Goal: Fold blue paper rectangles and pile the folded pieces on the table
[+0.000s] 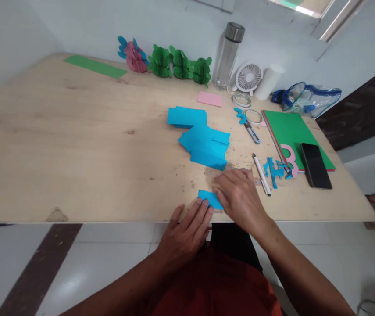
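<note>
A small blue paper piece [209, 199] lies flat near the table's front edge. My left hand [187, 230] rests on its lower left part, fingers stretched out and pressing it down. Over its right end is my right hand [239, 195], with the fingers curled; the fingertips are partly hidden, so its exact hold on the paper cannot be made out. Beyond the hands lies a loose pile of blue paper pieces [203, 142], some of them overlapping. Right of my right hand are a white pen [262, 174] and blue paper scraps [274, 172].
At the back stand green paper figures [180, 65], a pink one [136, 57], a glass bottle [228, 57] and a fan [248, 77]. A cutter [252, 132], tape rolls [253, 116], a phone [315, 166] and green sheets [295, 131] are at the right.
</note>
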{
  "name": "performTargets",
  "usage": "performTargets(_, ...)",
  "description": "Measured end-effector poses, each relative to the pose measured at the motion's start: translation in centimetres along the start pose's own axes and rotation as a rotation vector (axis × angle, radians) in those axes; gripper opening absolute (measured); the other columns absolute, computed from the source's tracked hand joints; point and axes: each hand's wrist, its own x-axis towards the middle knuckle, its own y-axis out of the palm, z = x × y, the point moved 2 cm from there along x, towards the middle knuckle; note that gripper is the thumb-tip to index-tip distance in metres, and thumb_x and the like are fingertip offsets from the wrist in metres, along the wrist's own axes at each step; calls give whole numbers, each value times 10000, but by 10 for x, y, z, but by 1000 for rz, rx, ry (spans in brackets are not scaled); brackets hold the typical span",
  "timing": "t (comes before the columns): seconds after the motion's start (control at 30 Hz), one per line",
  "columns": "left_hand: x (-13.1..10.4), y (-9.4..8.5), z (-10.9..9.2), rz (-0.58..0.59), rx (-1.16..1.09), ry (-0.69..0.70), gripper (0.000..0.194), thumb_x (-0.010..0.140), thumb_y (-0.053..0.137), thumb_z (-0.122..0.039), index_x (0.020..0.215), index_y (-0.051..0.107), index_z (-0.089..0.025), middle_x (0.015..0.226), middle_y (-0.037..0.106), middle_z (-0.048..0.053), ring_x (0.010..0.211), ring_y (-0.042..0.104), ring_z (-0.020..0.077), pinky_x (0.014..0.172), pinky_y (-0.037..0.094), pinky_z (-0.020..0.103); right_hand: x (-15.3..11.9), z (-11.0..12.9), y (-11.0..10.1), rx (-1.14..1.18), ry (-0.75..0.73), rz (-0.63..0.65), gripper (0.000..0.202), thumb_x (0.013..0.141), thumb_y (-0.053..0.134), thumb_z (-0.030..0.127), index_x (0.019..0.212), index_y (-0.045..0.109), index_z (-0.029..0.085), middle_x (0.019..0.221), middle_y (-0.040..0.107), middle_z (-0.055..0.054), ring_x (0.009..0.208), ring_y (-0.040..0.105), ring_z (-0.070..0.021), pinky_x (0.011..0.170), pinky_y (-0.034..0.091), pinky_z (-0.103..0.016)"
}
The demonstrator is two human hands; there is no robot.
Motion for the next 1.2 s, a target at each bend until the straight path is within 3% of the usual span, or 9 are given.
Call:
performTargets(0.2, -2, 1, -1, -30, -56, 6, 308, 909, 472, -212, 1178, 593, -126, 1330, 569, 107, 1342, 410, 223, 1168, 150, 456, -66, 25, 31, 27, -57, -245, 294, 943, 458, 219, 1196, 602, 181, 1189, 644, -64, 1163, 484, -231, 1054, 251, -438)
performTargets(0.37, -4, 2, -2, -48, -103, -28, 263, 899, 487, -189, 1135, 593, -137, 1296, 592, 133, 1317, 447, 234, 1148, 202, 464, -79, 30, 55, -65, 19, -274, 340, 919, 479, 262, 1235, 591, 207, 1319, 575, -59, 1252, 422, -260, 1101, 205, -487)
performTargets(0.67, -2, 1, -4, -35, -96, -24, 283, 894, 506, -183, 1167, 565, -137, 1286, 595, 155, 1306, 460, 253, 1125, 225, 484, -81, 21, 51, -181, 58, -239, 336, 928, 490, 323, 1247, 577, 260, 1360, 532, -60, 1302, 360, -285, 1115, 145, -524)
performTargets(0.93, 0, 4, -5, -2, -60, -40, 450, 923, 469, -246, 1363, 467, -155, 1282, 604, 128, 1259, 510, 256, 1133, 177, 469, -107, -6, 45, -236, 48, -268, 341, 902, 556, 326, 1242, 579, 302, 1383, 520, -57, 1332, 348, -294, 1099, 174, -541)
performTargets(1.2, 2, 3, -7, -11, -51, -53, 462, 925, 475, -247, 1379, 454, -163, 1270, 614, 130, 1251, 515, 253, 1128, 186, 463, -124, -14, 42, -229, 96, -313, 350, 878, 582, 314, 1228, 593, 297, 1374, 531, -54, 1316, 374, -302, 1087, 200, -538)
